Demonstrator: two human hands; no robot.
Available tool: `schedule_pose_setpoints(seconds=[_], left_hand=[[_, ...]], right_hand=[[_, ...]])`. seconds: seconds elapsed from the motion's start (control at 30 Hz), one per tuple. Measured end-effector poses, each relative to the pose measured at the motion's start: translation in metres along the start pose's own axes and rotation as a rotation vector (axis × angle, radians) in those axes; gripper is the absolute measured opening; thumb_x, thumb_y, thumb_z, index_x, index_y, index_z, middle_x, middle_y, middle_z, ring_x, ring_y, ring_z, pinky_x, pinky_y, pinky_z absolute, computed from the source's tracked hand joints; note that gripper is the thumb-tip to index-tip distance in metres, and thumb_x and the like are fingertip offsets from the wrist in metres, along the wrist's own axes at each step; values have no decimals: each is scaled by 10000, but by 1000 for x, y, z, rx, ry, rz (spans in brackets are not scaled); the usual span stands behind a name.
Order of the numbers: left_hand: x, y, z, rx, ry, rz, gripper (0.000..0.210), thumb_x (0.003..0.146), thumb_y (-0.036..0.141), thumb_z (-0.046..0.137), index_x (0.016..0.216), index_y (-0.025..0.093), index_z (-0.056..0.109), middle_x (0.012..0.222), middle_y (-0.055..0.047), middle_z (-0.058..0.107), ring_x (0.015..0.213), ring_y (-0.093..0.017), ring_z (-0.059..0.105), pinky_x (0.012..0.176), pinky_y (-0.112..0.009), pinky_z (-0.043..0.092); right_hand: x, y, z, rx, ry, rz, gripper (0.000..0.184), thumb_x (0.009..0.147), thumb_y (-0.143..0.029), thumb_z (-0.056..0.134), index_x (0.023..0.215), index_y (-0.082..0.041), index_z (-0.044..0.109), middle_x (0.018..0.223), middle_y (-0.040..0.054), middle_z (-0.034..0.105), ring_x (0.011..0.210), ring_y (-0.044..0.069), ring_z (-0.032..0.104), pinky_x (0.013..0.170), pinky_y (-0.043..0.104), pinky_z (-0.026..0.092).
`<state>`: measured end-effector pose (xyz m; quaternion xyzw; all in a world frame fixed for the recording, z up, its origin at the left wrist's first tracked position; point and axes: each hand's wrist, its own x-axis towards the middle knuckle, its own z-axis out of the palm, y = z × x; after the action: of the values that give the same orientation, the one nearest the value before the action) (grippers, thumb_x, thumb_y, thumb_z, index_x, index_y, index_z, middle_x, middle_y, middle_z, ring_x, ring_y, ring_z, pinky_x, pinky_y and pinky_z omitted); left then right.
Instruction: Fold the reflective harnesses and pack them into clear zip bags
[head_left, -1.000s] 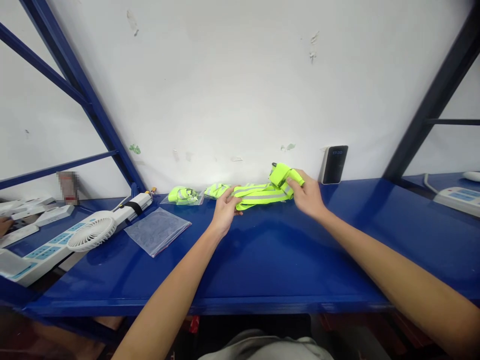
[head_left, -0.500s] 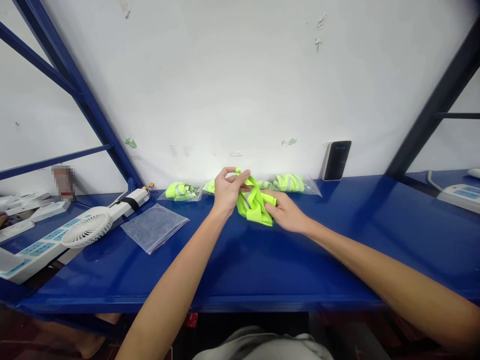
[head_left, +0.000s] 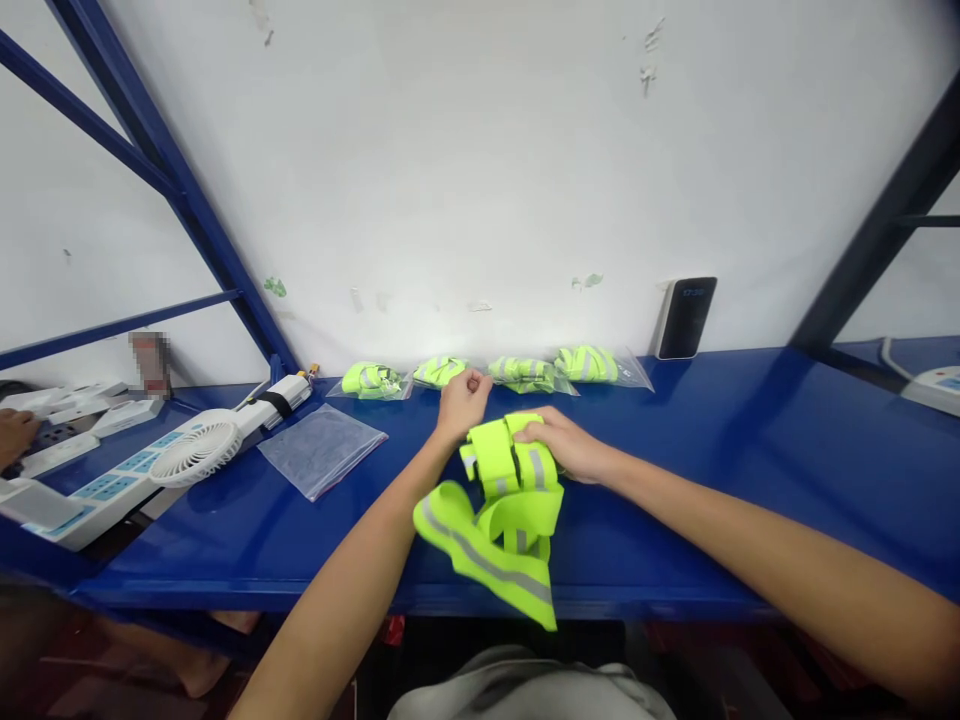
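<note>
Vest [head_left: 502, 510] pulled to shelf edge [head_left: 300, 598], overhanging; both hands' fingers [head_left: 525, 432] grip it.

Vest [head_left: 504, 510] pulled from wall toward shelf edge, loops now dangling.

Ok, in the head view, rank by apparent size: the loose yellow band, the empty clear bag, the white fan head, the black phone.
1. yellow band, nearest the camera, so possibly flattered
2. clear bag
3. fan head
4. phone, farthest back; close to the fan, unsure
</note>
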<state>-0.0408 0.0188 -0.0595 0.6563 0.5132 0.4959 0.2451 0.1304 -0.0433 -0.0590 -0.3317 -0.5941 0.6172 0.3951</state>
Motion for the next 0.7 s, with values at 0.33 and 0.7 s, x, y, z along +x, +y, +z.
schedule_pose_setpoints(seconds=[0.33, 0.7], left_hand=[[-16, 6, 8, -666, -252, 61, 478, 730, 380, 756, 1161, 217, 631, 1049, -66, 664, 966, -208, 648, 858, -320, 503], [-30, 37, -8, -490, -1150, -120, 747, 651, 257, 844, 1331, 235, 537, 1233, -99, 639, 1172, -288, 595, 987, -445, 472]], right_hand=[[11, -33, -48, 187, 411, -229, 127, 711, -291, 629, 812, -220, 655, 810, 31, 745, 794, 273, 707, 666, 372, 569], [5, -47, -53, 286, 376, -253, 147, 762, -269, 591, 861, -200, 674, 868, 50, 752, 842, 283, 711, 735, 404, 591]])
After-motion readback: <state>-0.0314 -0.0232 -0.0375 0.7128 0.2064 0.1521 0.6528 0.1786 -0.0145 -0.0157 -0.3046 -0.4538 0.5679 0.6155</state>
